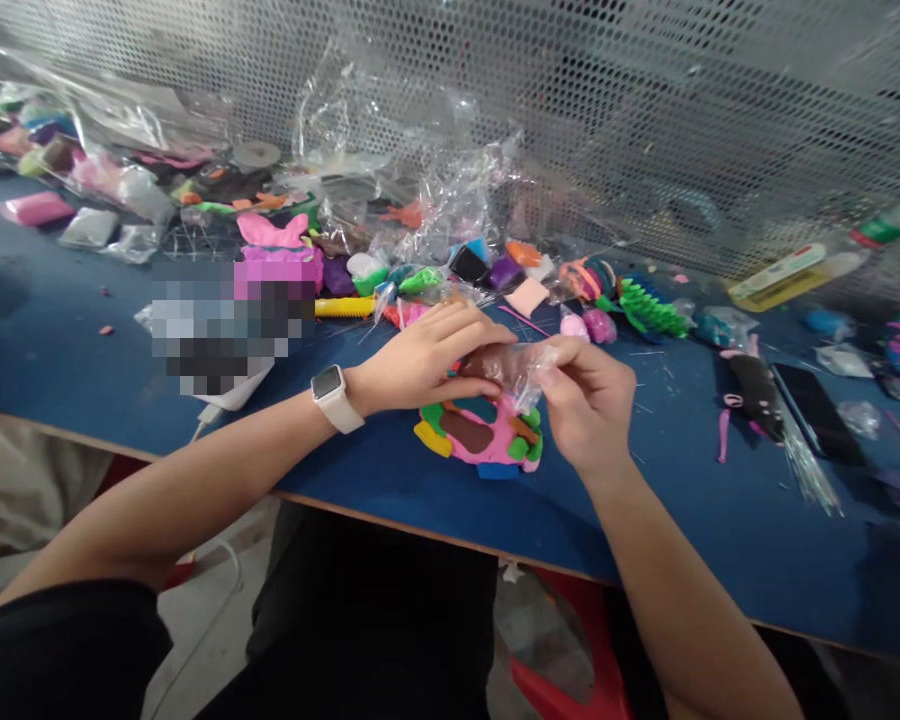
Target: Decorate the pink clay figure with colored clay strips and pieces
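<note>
Between my two hands is a small clear plastic bag (525, 372) with a brown lump, clay by its look, inside. My left hand (431, 355), with a white-strapped watch on the wrist, is closed on the bag's brown-filled end. At the other end, the thumb and fingers of my right hand (589, 405) pinch the crumpled plastic. Just below them, a pink clay piece (502, 440) lies on the blue table, with brown, green, yellow and blue parts on it. My left hand and the bag hide its far side.
Along the perforated metal panel (607, 90) lie clear wrappers (450, 190) and several coloured clay lumps. A green spiky clay figure (649, 305), a black clay figure (754, 390), a phone (817, 410) and a bottle of yellow liquid (787, 280) are to the right. A blurred-out patch covers something at left.
</note>
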Available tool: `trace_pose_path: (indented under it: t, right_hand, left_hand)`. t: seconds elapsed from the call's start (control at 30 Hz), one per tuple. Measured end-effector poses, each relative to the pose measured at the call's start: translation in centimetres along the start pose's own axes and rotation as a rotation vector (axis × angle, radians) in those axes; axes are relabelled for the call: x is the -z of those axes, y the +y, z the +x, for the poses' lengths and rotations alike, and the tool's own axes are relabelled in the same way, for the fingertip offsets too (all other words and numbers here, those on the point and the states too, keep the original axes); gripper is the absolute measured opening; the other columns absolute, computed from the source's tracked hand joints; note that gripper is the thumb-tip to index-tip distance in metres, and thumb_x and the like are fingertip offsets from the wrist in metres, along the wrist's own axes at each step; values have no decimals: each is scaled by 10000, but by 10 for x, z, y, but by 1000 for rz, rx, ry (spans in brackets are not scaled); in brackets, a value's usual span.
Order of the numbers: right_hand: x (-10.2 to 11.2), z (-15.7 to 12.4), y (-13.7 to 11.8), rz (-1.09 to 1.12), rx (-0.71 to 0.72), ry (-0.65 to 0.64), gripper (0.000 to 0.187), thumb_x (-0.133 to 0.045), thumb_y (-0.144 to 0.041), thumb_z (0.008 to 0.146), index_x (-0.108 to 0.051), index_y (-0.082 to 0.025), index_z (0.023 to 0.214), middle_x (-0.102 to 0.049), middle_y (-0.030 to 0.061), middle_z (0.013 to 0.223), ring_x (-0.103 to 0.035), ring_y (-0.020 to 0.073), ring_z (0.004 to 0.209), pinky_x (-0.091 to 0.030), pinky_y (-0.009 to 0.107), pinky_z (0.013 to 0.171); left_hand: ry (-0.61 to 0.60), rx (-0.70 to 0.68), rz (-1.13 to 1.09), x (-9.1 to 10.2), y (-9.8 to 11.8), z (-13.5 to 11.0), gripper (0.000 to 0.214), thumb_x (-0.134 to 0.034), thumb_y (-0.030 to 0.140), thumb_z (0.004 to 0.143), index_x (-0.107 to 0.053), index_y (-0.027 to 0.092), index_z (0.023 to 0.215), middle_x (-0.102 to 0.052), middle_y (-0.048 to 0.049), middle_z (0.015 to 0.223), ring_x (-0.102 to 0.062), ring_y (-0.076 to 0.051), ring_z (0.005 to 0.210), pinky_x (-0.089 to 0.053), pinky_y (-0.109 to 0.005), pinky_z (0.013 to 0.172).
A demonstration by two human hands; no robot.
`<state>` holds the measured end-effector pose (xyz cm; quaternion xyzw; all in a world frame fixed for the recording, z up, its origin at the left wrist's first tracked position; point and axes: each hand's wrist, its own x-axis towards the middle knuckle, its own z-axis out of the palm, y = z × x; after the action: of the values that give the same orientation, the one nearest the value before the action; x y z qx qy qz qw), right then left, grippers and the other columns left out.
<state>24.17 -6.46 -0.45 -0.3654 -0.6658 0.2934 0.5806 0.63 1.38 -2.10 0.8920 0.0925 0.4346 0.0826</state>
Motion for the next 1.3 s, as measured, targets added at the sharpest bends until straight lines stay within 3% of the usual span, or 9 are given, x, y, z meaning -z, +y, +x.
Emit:
trace_pose_path:
  t: [0.13,0.27,0.4,0.53,0.63,0.8,1.0,1.17,1.3]
  right_hand:
    - [-5,3,-4,-119,89,181,218,-945,-302,878,-730,-267,867,-782,26,1045,-763,204,944,-648,334,745]
    - [-1,1,-9,-195,11,90,46,-899,-320,935,-869,-288,947,-821,69,1187,-811,272,1093,-698,379,732]
    - [2,-3,-5,-80,-93,-25,210,-845,-429,1008,-909,-309,1169,-805,108,1376,-815,332,1227,-740,426,736]
    - [0,-1,5,-12,-110,-22,288,-968,-540,913,-869,-299,1038,-817,87,1284,-787,331,1299,-743,505,984]
    - [-1,0,9,-12,-129,-11,292,-946,-555,951,-838,-286,980,-808,86,1247,-788,317,1278,-694,562,1119]
    - [-1,0,8,10,-101,-36,247,-867,-526,1031,-829,-282,1040,-801,102,1319,-790,325,1307,-711,562,1081]
    - [-5,-2,0,-215,23,1,250,-835,-520,1039,-840,-281,1111,-796,125,1349,-794,328,1256,-742,440,809]
    - [-2,-3,3,-93,-48,-34,244,-898,-501,998,-805,-279,962,-756,108,1325,-786,322,1282,-755,481,913]
    - [0,-4,12,-5,-78,-61,325,-898,-603,982,-783,-298,992,-740,96,1354,-770,341,1335,-750,559,1005]
  left_hand:
    - [86,102,27,-2,0,-3,464,-747,523,1118,-669,226,1465,-752,-133,1290,-757,-289,1184,-656,-453,1027]
    - [119,168,-17,-2,0,-4,424,-805,454,1087,-710,238,1439,-744,-120,1305,-752,-288,1216,-654,-463,1063]
    - [148,204,-64,-1,-1,-2,389,-843,437,1060,-749,227,1373,-773,-114,1275,-749,-274,1197,-643,-445,1060]
    - [78,217,-120,-1,0,-1,417,-833,456,1065,-744,212,1392,-804,-120,1260,-767,-266,1166,-636,-419,1036]
    - [46,252,-108,-2,4,-1,411,-805,447,1084,-735,203,1407,-814,-125,1269,-782,-264,1168,-634,-405,1022]
    - [40,348,-98,-2,10,0,381,-799,428,1083,-749,209,1390,-824,-107,1281,-797,-257,1159,-626,-380,1004]
    - [113,364,-242,-2,8,2,555,-766,644,1075,-744,182,1382,-830,-132,1251,-791,-243,1059,-601,-337,907]
    - [137,385,-257,-1,12,5,520,-720,652,1099,-737,184,1325,-820,-118,1208,-756,-212,972,-567,-321,841]
    - [127,399,-276,-1,15,7,499,-710,640,1105,-734,188,1314,-818,-100,1169,-728,-194,917,-555,-317,816]
